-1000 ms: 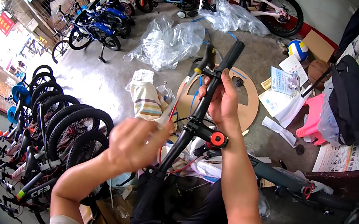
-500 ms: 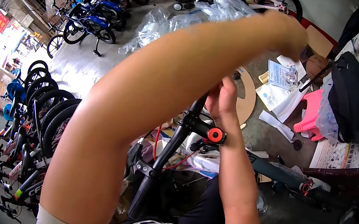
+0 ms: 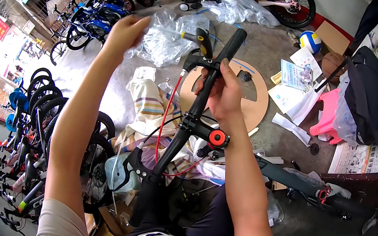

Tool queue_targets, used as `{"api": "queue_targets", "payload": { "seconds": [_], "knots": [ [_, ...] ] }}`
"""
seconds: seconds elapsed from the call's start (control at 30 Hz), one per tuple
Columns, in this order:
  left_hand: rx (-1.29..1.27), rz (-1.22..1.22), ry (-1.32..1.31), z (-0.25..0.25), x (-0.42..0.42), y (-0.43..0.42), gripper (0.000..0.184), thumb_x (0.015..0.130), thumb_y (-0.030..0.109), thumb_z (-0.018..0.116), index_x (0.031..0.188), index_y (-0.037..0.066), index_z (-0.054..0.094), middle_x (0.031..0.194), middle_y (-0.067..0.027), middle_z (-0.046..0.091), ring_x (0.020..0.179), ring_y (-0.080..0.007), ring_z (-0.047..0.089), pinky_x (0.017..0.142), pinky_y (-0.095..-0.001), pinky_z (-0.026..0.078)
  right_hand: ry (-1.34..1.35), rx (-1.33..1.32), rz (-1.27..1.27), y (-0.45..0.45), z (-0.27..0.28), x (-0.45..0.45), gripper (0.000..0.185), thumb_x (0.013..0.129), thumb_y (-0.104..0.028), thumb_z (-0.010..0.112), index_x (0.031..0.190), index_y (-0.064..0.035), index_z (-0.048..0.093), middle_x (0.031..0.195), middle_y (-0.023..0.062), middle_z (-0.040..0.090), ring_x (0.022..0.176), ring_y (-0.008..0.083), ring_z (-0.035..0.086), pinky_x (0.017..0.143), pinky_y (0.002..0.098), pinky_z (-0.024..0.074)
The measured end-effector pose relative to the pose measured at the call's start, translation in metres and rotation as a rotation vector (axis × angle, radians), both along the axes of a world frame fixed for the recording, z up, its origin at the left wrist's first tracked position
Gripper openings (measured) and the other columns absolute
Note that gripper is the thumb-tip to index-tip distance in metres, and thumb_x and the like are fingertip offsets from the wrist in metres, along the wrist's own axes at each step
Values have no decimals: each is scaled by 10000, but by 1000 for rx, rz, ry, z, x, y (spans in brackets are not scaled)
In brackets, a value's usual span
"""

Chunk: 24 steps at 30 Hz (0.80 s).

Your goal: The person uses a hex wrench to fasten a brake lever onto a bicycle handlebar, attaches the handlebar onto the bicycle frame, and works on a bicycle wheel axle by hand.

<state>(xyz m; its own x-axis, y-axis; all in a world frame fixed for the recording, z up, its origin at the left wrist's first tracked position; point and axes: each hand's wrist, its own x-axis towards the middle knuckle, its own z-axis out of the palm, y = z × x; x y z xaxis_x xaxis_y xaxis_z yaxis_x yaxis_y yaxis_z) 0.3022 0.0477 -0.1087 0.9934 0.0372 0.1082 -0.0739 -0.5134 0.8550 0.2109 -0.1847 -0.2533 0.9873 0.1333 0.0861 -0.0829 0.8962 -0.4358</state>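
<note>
While the straight black tubular handlebar (image 3: 197, 104) is grasped just below its upper end by the bare right hand (image 3: 226, 94), the bare left hand (image 3: 128, 35) is raised with curled fingers, well apart to the bar's left; whether anything is held there cannot be told. Between both hands, a curved black-and-yellow handle (image 3: 204, 44) is seen beside the bar.

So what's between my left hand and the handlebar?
In the head view, a yellow-and-black piece by the handlebar, with crumpled plastic on the floor beyond.
</note>
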Motion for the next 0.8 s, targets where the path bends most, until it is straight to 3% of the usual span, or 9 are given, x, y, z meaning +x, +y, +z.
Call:
{"api": "queue_targets", "payload": {
  "seconds": [0.2, 0.33, 0.47, 0.53, 0.6, 0.67, 0.73, 0.77, 0.8],
  "knots": [
    [237, 78, -124, -11, -186, 5, 124, 944, 126, 649, 859, 36, 644, 679, -41, 612, 580, -126, 583, 544, -262, 456, -22, -6, -21, 0, 2, -2, 439, 1027, -439, 520, 1198, -36, 543, 855, 93, 586, 649, 263, 649, 585, 421, 548],
    [738, -438, -796, -2, -229, -45, 154, 806, 84, 791, 881, 17, 673, 816, -103, 681, 664, -199, 669, 578, -314, 515, 8, -31, -21, 0, 3, -5, 445, 1028, -443, 518, 1226, -45, 523, 863, 94, 586, 656, 256, 645, 587, 423, 548],
    [518, -850, -829, -2, -211, -128, 131, 771, 120, 732, 824, 26, 658, 785, -73, 631, 598, -207, 622, 551, -350, 519, -8, 15, 30, -1, 0, -3, 421, 1029, -440, 520, 1148, -37, 550, 821, 107, 594, 700, 268, 640, 624, 435, 528],
    [711, -887, -1080, -4, -180, -180, 94, 755, 153, 687, 756, 65, 654, 704, -58, 602, 558, -212, 605, 529, -344, 515, 82, 42, 86, -4, -4, -4, 412, 1014, -433, 557, 1105, -31, 572, 841, 110, 610, 743, 278, 636, 689, 436, 516],
    [775, -928, -970, 0, -129, -229, 76, 771, 152, 666, 716, 100, 669, 653, -69, 605, 566, -230, 638, 514, -372, 522, 51, 95, 465, -23, 34, -26, 409, 1026, -499, 491, 1098, -100, 546, 1027, 103, 648, 772, 215, 641, 750, 376, 522],
    [1029, -758, -941, 33, -80, -262, 106, 816, 185, 657, 816, 136, 751, 750, -87, 706, 713, -283, 729, 587, -438, 579, -96, -217, -240, 3, 2, -13, 375, 1002, -401, 590, 1046, -28, 574, 882, 111, 630, 732, 247, 636, 706, 398, 538],
    [1096, -615, -737, 41, -29, -272, 197, 821, 211, 658, 915, 86, 777, 908, -124, 753, 785, -295, 745, 659, -437, 599, -11, -33, -35, -2, 2, -6, 424, 1028, -439, 524, 1077, -20, 566, 862, 108, 607, 648, 245, 651, 588, 430, 554],
    [1109, -602, -672, 44, 7, -273, 248, 975, 270, 578, 1003, 66, 716, 936, -136, 752, 877, -257, 738, 748, -374, 578, -6, -34, -32, -1, 1, -4, 426, 1030, -439, 518, 1099, -20, 558, 852, 106, 601, 650, 245, 654, 588, 423, 559],
    [1050, -511, -471, 47, 23, -268, 235, 869, 172, 644, 1048, 68, 756, 1072, -166, 738, 1011, -301, 725, 814, -424, 586, -4, -38, -27, -1, 1, -3, 430, 1032, -439, 513, 1120, -20, 550, 843, 103, 595, 652, 245, 657, 589, 417, 565]
  ]
}}
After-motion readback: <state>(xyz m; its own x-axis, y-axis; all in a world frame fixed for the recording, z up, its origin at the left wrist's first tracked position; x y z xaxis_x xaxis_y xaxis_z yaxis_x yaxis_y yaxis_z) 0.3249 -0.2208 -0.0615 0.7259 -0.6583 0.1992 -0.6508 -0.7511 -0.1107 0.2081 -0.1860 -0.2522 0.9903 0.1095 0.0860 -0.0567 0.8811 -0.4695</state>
